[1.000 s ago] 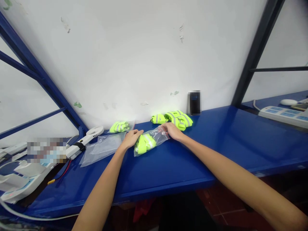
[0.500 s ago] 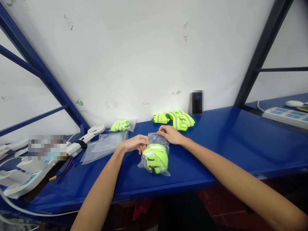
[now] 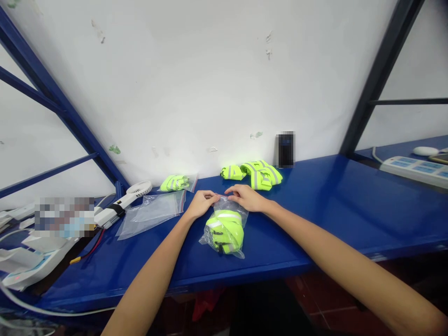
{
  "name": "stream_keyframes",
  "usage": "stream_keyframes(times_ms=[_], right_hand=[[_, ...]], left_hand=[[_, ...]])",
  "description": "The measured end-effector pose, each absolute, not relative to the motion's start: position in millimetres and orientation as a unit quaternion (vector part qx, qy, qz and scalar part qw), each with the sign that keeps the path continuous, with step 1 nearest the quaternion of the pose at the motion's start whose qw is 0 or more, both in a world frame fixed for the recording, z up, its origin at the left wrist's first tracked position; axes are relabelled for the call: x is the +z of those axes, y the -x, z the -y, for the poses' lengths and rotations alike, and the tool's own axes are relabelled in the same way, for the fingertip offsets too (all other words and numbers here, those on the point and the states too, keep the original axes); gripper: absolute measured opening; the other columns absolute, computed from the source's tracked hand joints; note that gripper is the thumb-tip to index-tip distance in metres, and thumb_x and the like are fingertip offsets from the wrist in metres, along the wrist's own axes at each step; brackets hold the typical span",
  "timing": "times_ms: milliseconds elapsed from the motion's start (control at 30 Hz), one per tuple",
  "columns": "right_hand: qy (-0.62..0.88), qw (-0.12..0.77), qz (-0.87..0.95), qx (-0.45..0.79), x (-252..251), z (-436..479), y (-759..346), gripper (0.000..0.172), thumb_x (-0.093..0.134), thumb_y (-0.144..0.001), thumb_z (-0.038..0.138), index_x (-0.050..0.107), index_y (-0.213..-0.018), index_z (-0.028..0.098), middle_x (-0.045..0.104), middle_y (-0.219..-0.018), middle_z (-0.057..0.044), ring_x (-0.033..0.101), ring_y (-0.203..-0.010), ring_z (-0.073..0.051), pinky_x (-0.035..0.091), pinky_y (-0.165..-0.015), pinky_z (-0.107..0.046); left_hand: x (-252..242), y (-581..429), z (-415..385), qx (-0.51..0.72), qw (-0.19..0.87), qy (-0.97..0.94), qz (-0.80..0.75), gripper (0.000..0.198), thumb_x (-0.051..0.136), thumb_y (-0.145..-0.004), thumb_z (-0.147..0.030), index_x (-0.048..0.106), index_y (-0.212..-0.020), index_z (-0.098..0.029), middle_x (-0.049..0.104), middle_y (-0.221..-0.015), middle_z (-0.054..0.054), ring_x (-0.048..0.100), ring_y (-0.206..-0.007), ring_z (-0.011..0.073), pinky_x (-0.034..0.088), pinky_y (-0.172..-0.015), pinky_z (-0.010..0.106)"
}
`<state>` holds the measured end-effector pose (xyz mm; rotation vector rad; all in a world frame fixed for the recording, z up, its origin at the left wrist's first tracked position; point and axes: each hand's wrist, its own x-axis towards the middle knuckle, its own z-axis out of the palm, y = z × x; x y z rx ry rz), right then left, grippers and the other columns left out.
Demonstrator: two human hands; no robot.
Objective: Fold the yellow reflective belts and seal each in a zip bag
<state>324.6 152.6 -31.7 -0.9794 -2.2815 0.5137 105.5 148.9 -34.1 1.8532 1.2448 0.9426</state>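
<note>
A clear zip-lock bag (image 3: 231, 205) lies on the blue table in front of me. Inside it is a rolled neon-yellow reflective vest (image 3: 229, 228) with silver strips and dark fastener pieces. The bag's top edge points away from me. My left hand (image 3: 204, 203) pinches that edge at its left end, thumb and fingers together. Just to the right, the curled fingers of my right hand (image 3: 248, 198) are on the same edge, close to the left fingertips. Part of the edge is hidden under the fingers.
Flat clear bags (image 3: 152, 212) lie to the left, with a bagged yellow vest (image 3: 175, 182) behind them. More folded vests (image 3: 262, 175) rest by the wall. A white fan (image 3: 139, 188) and power strips (image 3: 31, 270) with cables occupy the left end. A dark pixelated object (image 3: 285, 150) leans on the wall.
My left hand has moved up and right to the bag's top edge. My right hand has shifted slightly, its fingers now lower along the edge. The bag has barely moved.
</note>
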Motion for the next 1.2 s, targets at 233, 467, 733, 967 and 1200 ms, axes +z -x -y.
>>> stream_keyframes(times_ms=[233, 467, 733, 967, 1200], right_hand=[[0.371, 0.274, 0.864, 0.203, -37, -158, -324, 0.026, 0.049, -0.092, 0.029, 0.071, -0.097, 0.015, 0.068, -0.088, -0.009, 0.06, -0.083, -0.021, 0.043, -0.075, -0.03], [0.348, 0.289, 0.869, 0.201, -40, -153, -321, 0.026, 0.042, -0.096, 0.027, 0.065, -0.096, 0.016, 0.068, -0.087, -0.007, 0.06, -0.076, -0.017, 0.042, -0.071, -0.027], [0.353, 0.315, 0.861, 0.188, -42, -150, -317, 0.028, 0.04, -0.098, 0.03, 0.064, -0.097, 0.016, 0.069, -0.09, -0.007, 0.061, -0.078, -0.017, 0.042, -0.073, -0.027], [0.344, 0.345, 0.857, 0.166, -44, -152, -318, 0.027, 0.041, -0.098, 0.031, 0.063, -0.098, 0.017, 0.069, -0.094, -0.007, 0.062, -0.083, -0.018, 0.043, -0.074, -0.027], [0.347, 0.342, 0.856, 0.172, -43, -150, -318, 0.024, 0.041, -0.097, 0.03, 0.062, -0.097, 0.017, 0.068, -0.093, -0.007, 0.06, -0.08, -0.017, 0.042, -0.072, -0.027]], left_hand=[[-41, -106, -153, 0.414, 0.425, -0.667, -0.451, 0.029, 0.072, -0.072, -0.039, 0.071, -0.081, -0.012, 0.069, -0.07, 0.005, 0.057, -0.062, 0.0136, 0.042, -0.061, 0.025], [-45, -108, -154, 0.432, 0.403, -0.675, -0.442, 0.031, 0.065, -0.078, -0.045, 0.062, -0.073, -0.014, 0.062, -0.064, 0.0, 0.054, -0.059, 0.0121, 0.04, -0.059, 0.024], [-40, -111, -149, 0.429, 0.358, -0.706, -0.435, 0.033, 0.059, -0.081, -0.047, 0.057, -0.07, -0.015, 0.06, -0.065, 0.0, 0.055, -0.063, 0.0133, 0.043, -0.064, 0.026], [-40, -115, -149, 0.455, 0.338, -0.704, -0.427, 0.03, 0.061, -0.081, -0.044, 0.06, -0.077, -0.015, 0.062, -0.07, 0.001, 0.056, -0.067, 0.0141, 0.044, -0.066, 0.026], [-40, -115, -147, 0.417, 0.38, -0.701, -0.437, 0.031, 0.064, -0.078, -0.044, 0.067, -0.085, -0.014, 0.069, -0.079, 0.005, 0.061, -0.072, 0.017, 0.046, -0.068, 0.027]])
